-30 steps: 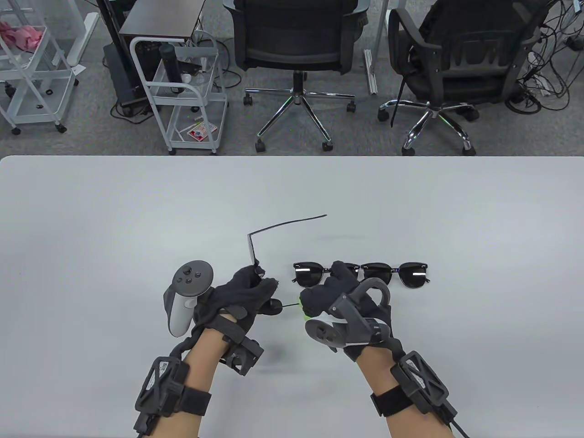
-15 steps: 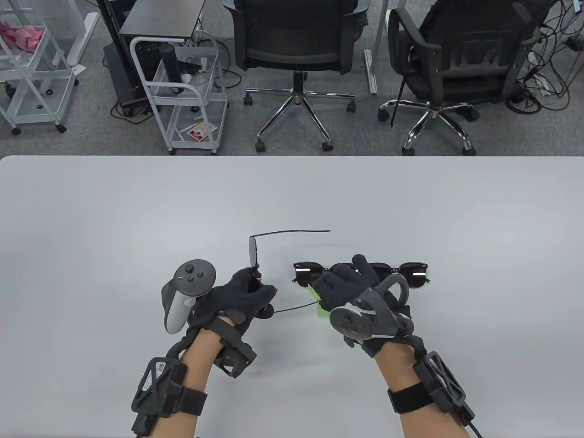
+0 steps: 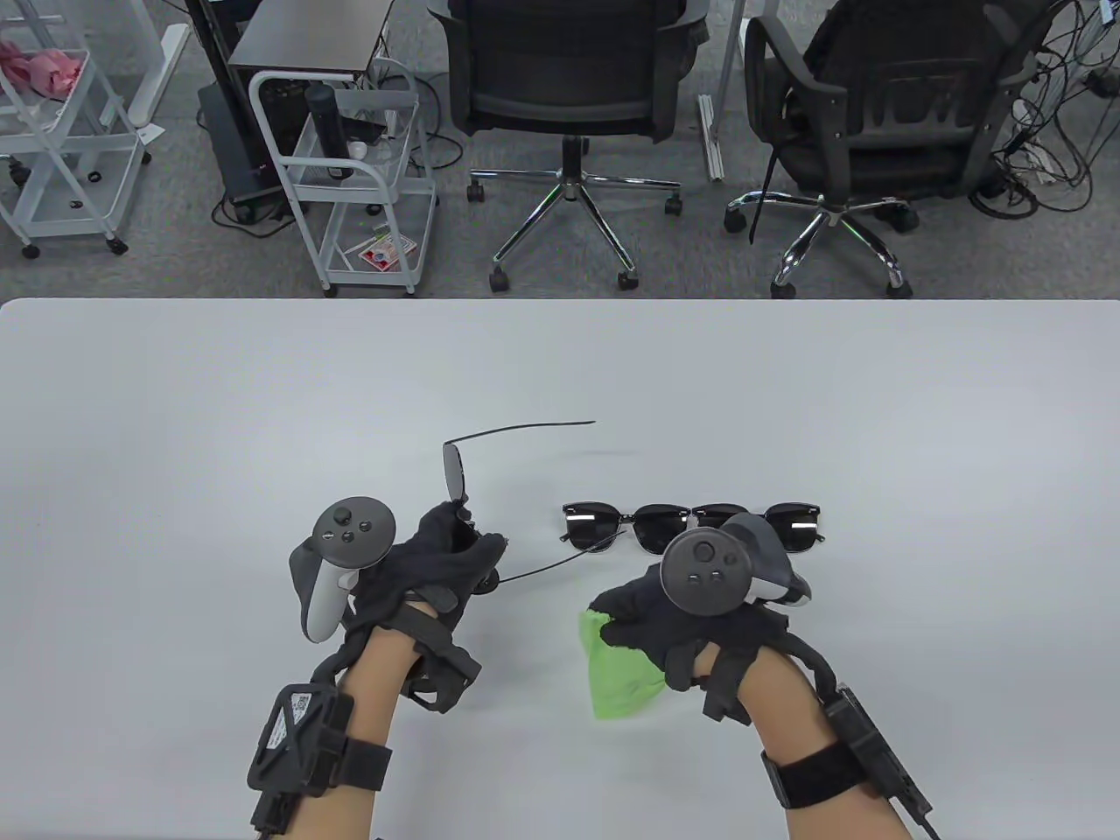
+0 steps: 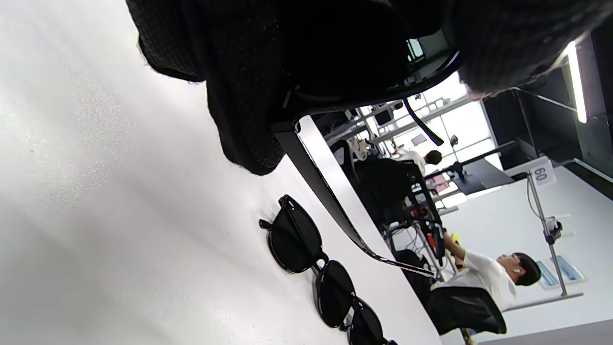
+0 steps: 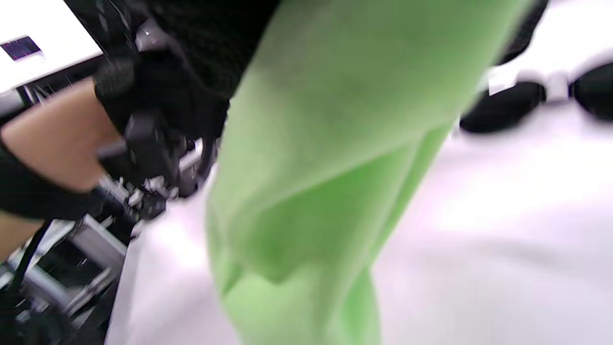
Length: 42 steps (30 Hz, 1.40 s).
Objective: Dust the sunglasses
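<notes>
My left hand [image 3: 455, 551] grips a pair of thin black sunglasses [image 3: 457, 468] by the frame, held on edge above the table with both arms spread; one arm [image 4: 335, 206] runs out past my fingers in the left wrist view. My right hand [image 3: 647, 612] holds a green cloth [image 3: 617, 669] that hangs below it, blurred and large in the right wrist view [image 5: 325, 172]. Two more black sunglasses [image 3: 604, 523] [image 3: 779, 525] lie side by side on the table, just beyond my right hand, also in the left wrist view [image 4: 297, 237].
The white table [image 3: 175, 420] stretches wide around both hands. Beyond its far edge stand two office chairs [image 3: 569, 79] and white wire carts [image 3: 350, 175].
My right hand has pulled back toward me from the sunglasses on the table, and the green cloth now hangs out below it. My left hand has shifted slightly left with its sunglasses.
</notes>
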Each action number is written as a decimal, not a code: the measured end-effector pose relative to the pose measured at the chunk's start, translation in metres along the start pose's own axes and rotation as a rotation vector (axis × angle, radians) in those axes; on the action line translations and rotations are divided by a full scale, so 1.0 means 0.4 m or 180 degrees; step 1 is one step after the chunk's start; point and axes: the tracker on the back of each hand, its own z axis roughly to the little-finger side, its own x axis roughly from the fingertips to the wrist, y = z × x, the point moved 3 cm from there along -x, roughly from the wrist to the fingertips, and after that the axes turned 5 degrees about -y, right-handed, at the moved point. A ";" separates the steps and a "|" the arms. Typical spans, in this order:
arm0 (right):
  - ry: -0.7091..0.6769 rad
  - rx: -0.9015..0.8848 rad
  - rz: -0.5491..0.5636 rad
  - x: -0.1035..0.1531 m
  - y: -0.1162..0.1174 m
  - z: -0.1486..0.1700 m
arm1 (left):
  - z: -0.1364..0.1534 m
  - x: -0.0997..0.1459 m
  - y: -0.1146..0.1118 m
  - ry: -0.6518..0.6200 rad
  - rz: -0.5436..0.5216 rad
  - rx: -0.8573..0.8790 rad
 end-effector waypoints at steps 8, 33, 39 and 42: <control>0.0652 0.0860 -0.0518 -0.033 0.079 0.074 | 0.000 0.000 -0.004 -0.0013 0.0029 0.0061; 0.0081 0.0789 0.1408 -0.011 -0.023 -0.036 | -0.072 0.005 -0.128 -0.0433 0.0579 0.0402; -0.0013 0.1184 0.1246 -0.019 -0.021 -0.059 | -0.082 0.007 -0.129 -0.0479 0.0568 0.0058; -0.0056 0.1257 0.1719 0.014 -0.068 -0.078 | -0.077 0.006 -0.115 -0.0432 0.0402 -0.0030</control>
